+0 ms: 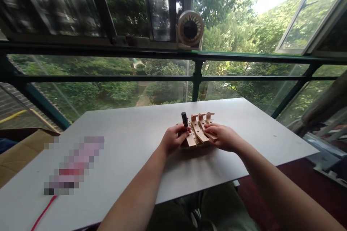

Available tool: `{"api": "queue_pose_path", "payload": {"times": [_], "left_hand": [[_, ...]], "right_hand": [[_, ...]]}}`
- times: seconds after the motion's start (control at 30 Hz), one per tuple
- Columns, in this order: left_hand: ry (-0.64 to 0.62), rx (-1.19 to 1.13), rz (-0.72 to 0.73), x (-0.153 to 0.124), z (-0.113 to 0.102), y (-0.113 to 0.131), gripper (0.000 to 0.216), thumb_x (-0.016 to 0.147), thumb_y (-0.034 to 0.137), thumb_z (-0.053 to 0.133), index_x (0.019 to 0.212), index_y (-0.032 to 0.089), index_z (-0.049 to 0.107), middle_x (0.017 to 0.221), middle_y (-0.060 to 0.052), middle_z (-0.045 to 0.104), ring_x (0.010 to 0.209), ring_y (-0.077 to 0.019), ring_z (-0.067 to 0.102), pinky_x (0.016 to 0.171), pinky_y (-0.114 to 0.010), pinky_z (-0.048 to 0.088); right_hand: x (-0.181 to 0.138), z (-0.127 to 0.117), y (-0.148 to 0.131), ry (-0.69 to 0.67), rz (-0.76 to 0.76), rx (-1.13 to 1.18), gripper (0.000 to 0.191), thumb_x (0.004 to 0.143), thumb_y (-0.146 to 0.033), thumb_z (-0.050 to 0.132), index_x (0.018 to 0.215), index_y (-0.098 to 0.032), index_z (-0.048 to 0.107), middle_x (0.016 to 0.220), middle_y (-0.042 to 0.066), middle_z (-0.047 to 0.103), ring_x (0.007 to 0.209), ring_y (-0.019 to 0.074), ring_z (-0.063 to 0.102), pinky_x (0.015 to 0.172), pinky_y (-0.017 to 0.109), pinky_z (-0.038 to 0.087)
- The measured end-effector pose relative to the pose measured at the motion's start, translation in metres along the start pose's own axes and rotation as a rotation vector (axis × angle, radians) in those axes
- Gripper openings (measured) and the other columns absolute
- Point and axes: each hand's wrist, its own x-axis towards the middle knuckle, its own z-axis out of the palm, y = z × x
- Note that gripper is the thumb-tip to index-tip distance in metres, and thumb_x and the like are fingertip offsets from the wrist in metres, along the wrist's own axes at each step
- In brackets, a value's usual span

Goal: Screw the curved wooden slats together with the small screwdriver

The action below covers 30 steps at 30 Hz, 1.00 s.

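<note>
A small wooden assembly point(198, 133) sits on the white table in front of me, with several pale slats side by side and curved, hook-like pieces at their far ends. Dark round holes or screws show on the slats. A screwdriver point(184, 118) with a black handle stands almost upright over the leftmost slat. My left hand point(175, 139) is closed at its lower end, thumb and fingers pinched together there; the tip is hidden. My right hand point(224, 137) grips the assembly's right side, fingers lying over the rightmost slat.
The white table point(130, 137) ends close to my lap. On its left lies a blurred-out pinkish object point(78, 162) with a red cord point(45, 211). An open cardboard box point(24, 155) stands beyond the left edge. A green railing point(135, 78) and windows run behind.
</note>
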Motion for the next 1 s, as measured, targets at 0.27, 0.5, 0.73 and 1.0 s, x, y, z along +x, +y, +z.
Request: {"api": "queue_pose_path", "payload": {"times": [0.27, 0.5, 0.73, 1.0], "left_hand": [[0.001, -0.003, 0.021, -0.001, 0.0, 0.003, 0.026, 0.087, 0.035, 0.063, 0.101, 0.015, 0.07, 0.099, -0.01, 0.072, 0.091, -0.0205, 0.068, 0.083, -0.032, 0.055], [0.082, 0.029, -0.012, 0.0, -0.002, 0.0, 0.023, 0.088, 0.034, 0.062, 0.1, 0.015, 0.069, 0.098, -0.009, 0.073, 0.089, -0.0189, 0.069, 0.082, -0.029, 0.054], [0.199, 0.045, -0.088, 0.001, -0.006, -0.006, 0.019, 0.088, 0.03, 0.063, 0.099, 0.015, 0.067, 0.096, -0.007, 0.072, 0.087, -0.0164, 0.068, 0.085, -0.028, 0.055], [0.179, 0.118, -0.06, -0.004, -0.009, -0.007, 0.013, 0.088, 0.022, 0.062, 0.098, 0.016, 0.068, 0.092, -0.007, 0.071, 0.086, -0.0168, 0.067, 0.079, -0.028, 0.056]], "right_hand": [[-0.001, -0.001, -0.004, 0.03, -0.009, -0.008, 0.034, 0.084, -0.032, 0.058, 0.115, -0.024, 0.069, 0.126, 0.007, 0.067, 0.112, 0.0246, 0.065, 0.098, 0.036, 0.051], [0.013, 0.003, -0.002, 0.012, -0.042, 0.047, 0.031, 0.085, -0.031, 0.059, 0.114, -0.024, 0.065, 0.125, 0.009, 0.064, 0.107, 0.0252, 0.065, 0.092, 0.039, 0.051], [0.036, -0.024, 0.042, -0.213, -0.194, 0.739, 0.065, 0.085, -0.043, 0.066, 0.143, -0.026, 0.042, 0.145, 0.011, 0.049, 0.132, 0.0268, 0.05, 0.105, 0.041, 0.045], [0.06, 0.012, 0.077, 0.168, -0.057, 0.553, 0.018, 0.092, -0.021, 0.05, 0.098, -0.022, 0.066, 0.101, 0.007, 0.065, 0.094, 0.0205, 0.063, 0.082, 0.035, 0.053]]}}
